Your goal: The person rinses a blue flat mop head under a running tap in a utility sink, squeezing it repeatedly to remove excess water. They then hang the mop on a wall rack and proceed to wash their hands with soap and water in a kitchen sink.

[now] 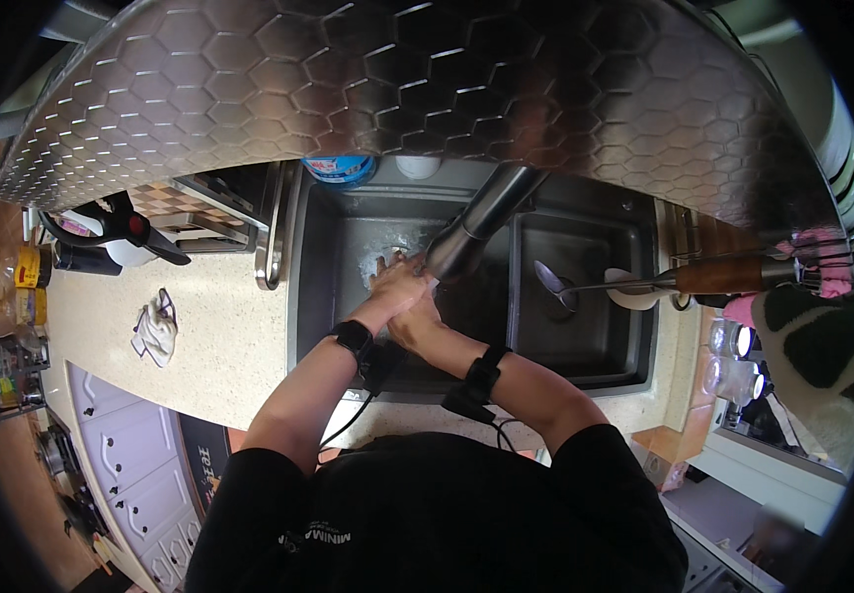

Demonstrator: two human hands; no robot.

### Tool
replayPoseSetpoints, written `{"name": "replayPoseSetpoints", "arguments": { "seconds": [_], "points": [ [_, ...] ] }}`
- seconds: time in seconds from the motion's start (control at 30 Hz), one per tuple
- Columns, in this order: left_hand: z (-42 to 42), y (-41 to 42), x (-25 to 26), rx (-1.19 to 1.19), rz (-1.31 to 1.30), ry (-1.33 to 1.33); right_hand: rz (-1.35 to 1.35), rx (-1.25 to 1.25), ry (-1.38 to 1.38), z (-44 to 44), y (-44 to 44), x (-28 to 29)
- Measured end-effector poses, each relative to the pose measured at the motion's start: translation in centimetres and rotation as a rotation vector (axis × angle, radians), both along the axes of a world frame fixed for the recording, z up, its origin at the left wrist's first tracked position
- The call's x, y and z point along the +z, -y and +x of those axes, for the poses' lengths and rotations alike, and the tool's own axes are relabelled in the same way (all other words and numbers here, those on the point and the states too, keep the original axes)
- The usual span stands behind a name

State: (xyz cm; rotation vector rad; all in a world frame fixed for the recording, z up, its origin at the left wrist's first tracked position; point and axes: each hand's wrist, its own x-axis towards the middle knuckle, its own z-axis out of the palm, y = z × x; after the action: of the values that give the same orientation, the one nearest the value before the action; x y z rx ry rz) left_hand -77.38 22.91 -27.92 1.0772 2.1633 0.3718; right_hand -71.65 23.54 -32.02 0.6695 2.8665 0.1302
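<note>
Over the left basin of a dark double sink, my left hand and my right hand are pressed together, partly overlapping, with fingers spread. Both sit at the end of a metal faucet. Water splashes on the basin floor beyond them. Neither hand shows anything held, though the palms are hidden. A watch is on my left wrist, and straps with small devices and cables are on the wrists. In the right basin, a metal spoon or ladle head shows.
A crumpled white cloth lies on the left counter, with a black-handled item behind it. A blue container and a white one stand behind the sink. A hexagon-patterned metal panel overhangs the sink. Glass jars are at right.
</note>
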Motion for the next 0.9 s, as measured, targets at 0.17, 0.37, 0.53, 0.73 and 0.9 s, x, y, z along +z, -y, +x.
{"name": "replayPoseSetpoints", "arguments": {
  "seconds": [0.17,0.37,0.53,0.73,0.9],
  "points": [
    [1.7,0.9,-3.5,-0.237,0.160,0.028,-0.460,-0.184,-0.336,1.7,-3.0,1.3],
    [0.6,-0.1,-0.9,-0.031,0.018,0.025,-0.959,-0.313,-0.876,1.8,-1.3,1.4],
    [2.4,1.5,1.2,-0.358,0.219,0.028,-1.428,-0.582,-1.092,1.9,-3.6,-0.1],
    [1.0,1.7,3.0,-0.490,0.450,0.349,-1.844,-0.625,-1.117,1.5,-4.7,-0.9],
    [0.8,2.7,4.4,-0.409,0.635,0.324,-2.649,-0.506,-1.181,2.2,-6.3,-1.3]
  ]
}}
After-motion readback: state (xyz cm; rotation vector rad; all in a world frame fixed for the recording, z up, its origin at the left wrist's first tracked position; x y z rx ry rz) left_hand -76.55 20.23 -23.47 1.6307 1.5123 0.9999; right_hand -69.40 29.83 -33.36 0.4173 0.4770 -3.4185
